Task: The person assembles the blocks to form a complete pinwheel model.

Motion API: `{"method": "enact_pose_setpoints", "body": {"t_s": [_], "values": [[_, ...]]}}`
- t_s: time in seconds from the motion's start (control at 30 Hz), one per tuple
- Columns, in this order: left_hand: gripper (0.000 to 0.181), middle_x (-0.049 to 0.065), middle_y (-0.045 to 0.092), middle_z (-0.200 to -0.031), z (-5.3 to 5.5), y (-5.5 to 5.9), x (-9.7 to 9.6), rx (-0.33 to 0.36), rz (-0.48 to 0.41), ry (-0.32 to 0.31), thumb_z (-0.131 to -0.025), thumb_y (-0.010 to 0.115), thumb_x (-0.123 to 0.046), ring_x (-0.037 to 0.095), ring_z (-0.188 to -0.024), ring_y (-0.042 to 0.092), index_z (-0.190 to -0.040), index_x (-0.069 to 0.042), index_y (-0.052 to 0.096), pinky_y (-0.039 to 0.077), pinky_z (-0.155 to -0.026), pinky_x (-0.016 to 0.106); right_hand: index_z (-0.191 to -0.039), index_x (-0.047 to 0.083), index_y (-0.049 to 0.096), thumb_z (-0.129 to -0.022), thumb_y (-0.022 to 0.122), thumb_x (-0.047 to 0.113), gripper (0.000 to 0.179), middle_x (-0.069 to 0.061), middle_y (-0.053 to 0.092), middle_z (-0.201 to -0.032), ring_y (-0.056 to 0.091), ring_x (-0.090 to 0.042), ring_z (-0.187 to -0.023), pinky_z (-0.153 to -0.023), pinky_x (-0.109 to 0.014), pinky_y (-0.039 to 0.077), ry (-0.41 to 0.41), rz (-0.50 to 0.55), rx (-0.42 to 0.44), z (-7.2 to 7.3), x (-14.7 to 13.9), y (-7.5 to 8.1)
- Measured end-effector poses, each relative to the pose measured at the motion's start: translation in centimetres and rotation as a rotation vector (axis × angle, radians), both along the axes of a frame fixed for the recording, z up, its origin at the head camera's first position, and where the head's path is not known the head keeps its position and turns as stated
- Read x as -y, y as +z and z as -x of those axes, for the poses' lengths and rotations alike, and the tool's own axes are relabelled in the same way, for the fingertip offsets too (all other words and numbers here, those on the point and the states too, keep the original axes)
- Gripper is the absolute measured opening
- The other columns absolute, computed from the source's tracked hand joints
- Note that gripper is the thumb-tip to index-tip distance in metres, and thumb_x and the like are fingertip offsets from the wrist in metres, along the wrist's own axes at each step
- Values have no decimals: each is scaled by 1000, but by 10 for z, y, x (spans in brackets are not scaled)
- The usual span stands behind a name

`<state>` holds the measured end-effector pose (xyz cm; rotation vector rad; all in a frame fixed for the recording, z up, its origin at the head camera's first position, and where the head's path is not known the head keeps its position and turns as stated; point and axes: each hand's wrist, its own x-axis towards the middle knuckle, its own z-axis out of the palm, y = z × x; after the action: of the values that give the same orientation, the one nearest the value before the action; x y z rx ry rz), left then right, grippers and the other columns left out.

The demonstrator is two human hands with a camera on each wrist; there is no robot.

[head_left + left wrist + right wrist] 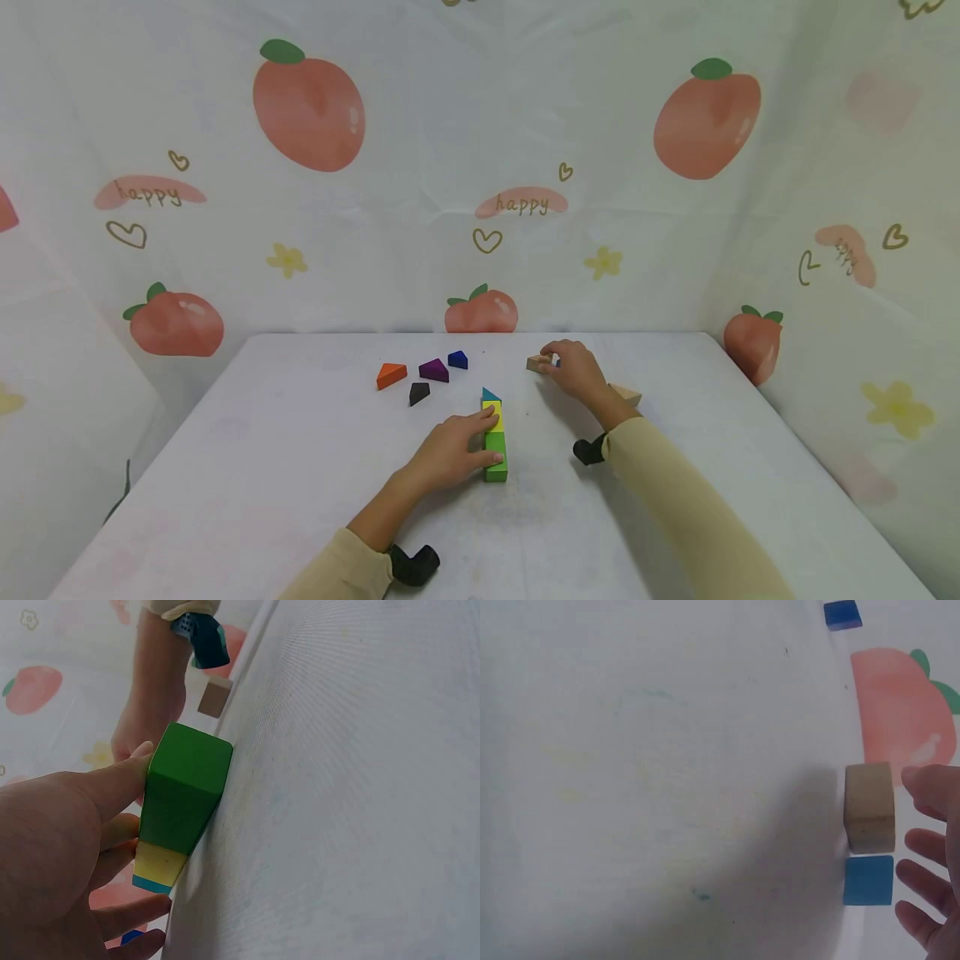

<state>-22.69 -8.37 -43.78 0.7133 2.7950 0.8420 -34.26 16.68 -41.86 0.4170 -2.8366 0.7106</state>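
A green block (496, 450), a yellow block (497, 425) and a light-blue triangular block (490, 395) stand end to end in a row at mid-table. My left hand (446, 454) lies along the row's left side, its thumb against the green block and a fingertip on the yellow one. At the back right, my right hand (576, 371) hovers beside a plain wooden block (870, 806), with a blue block (868, 880) right next to it. In the right wrist view, its fingers are spread, with a gap between them and both blocks.
Left of the row lie an orange block (392, 376), a purple block (434, 370), a dark-blue block (458, 360) and a black block (419, 392). Another wooden block (626, 394) sits behind the right forearm. A peach-printed cloth (600, 275) hangs behind the white table (262, 467).
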Motion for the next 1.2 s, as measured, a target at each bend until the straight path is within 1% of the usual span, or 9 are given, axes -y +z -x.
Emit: {"method": "enact_pose_setpoints", "body": {"t_s": [0.07,0.13,0.27,0.37,0.5,0.6,0.87,1.1,1.2], "values": [[65,-4,39,-152,0,0,0,0,-3,1,-90,67,-45,27,-136,39,-146,-19,47,35,-107,50,-117,5,68,-90,71,21,32,-13,66,-117,58,-32,-102,-89,-49,46,5,-40,-16,3,0,-1],[65,-4,39,-152,-1,1,0,1,-7,2,-90,67,-44,27,-136,40,-146,-18,47,35,-107,49,-121,6,67,-90,71,23,36,-14,64,-123,56,-34,-109,-93,-51,44,2,-70,-13,6,-1,-2],[65,-4,39,-152,-1,2,0,1,-8,0,-90,67,-45,27,-135,40,-146,-18,48,36,-107,49,-128,7,63,-91,69,23,41,-14,61,-129,53,-35,-118,-99,-54,40,1,-109,26,9,-2,-4],[65,-4,39,-152,-1,2,-1,2,-5,-1,-90,67,-45,27,-135,40,-146,-19,47,36,-108,48,-131,7,61,-92,68,21,43,-14,60,-131,52,-35,-122,-102,-54,38,7,-113,61,11,-4,-4],[65,-5,39,-152,0,1,-1,-2,-2,2,-90,67,-45,26,-136,40,-146,-20,47,36,-107,48,-130,6,62,-92,67,18,40,-14,62,-128,54,-35,-119,-99,-54,40,28,-127,48,14,-6,-6],[65,-5,39,-152,1,1,0,-1,-3,6,-90,67,-46,26,-136,40,-146,-20,47,36,-107,48,-127,6,64,-92,66,17,37,-13,65,-122,57,-35,-114,-95,-54,43,42,-146,20,17,-7,-9],[66,-5,40,-151,-1,-2,0,19,-9,11,-89,67,-47,26,-135,40,-146,-21,47,38,-106,48,-123,6,66,-92,67,17,33,-11,67,-115,58,-34,-109,-93,-51,44,44,-182,29,21,-5,-14],[65,-5,40,-152,0,-1,0,4,-6,3,-90,67,-46,26,-135,41,-146,-20,47,37,-107,48,-114,3,69,-89,70,10,26,-11,69,-105,61,-31,-99,-89,-47,48,87,-212,-36,22,-2,-4],[65,-4,39,-152,0,0,0,3,-3,1,-90,66,-47,26,-135,40,-146,-20,47,36,-107,48,-115,3,69,-90,68,11,26,-11,69,-108,61,-30,-102,-92,-46,47,82,-214,-25,23,1,0]]}}
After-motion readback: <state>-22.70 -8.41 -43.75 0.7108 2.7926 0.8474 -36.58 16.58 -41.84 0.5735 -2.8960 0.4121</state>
